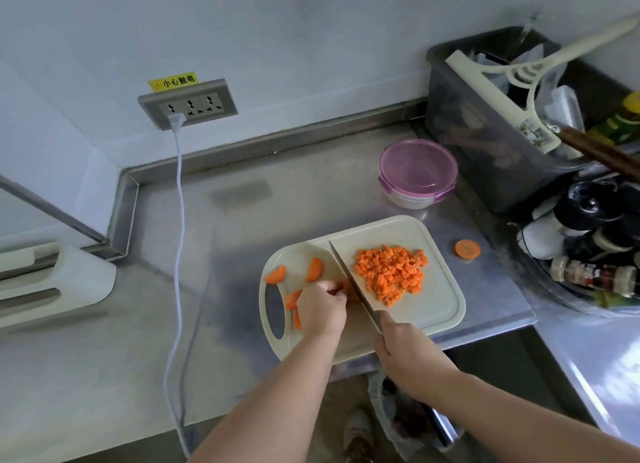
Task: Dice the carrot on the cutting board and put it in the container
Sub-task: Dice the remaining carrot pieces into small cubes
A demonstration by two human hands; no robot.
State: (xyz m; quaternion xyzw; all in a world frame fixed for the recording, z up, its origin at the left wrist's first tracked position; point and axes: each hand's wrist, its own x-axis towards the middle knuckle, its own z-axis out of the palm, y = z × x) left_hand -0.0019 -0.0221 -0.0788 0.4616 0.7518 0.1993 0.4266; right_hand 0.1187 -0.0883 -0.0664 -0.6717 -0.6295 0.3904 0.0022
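Observation:
A beige cutting board (436, 310) lies on the steel counter. A pile of diced carrot (391, 272) sits on its right half. Two half-moon carrot slices (315, 269) lie on its left half, with more slices (292, 298) beside my left hand. My left hand (320, 310) presses down on carrot strips (346, 286) next to the blade. My right hand (407, 355) grips the handle of a knife (349, 277), whose blade rests edge-down across the board. A round container with a purple lid (417, 172) stands behind the board, lid on.
A round carrot slice (467, 248) lies on the counter right of the board. A grey bin (485, 133) with a squeegee and a rack of spice bottles (588, 248) crowd the right. A white cable (178, 220) hangs from the wall socket on the left. A white appliance (52, 279) sits far left.

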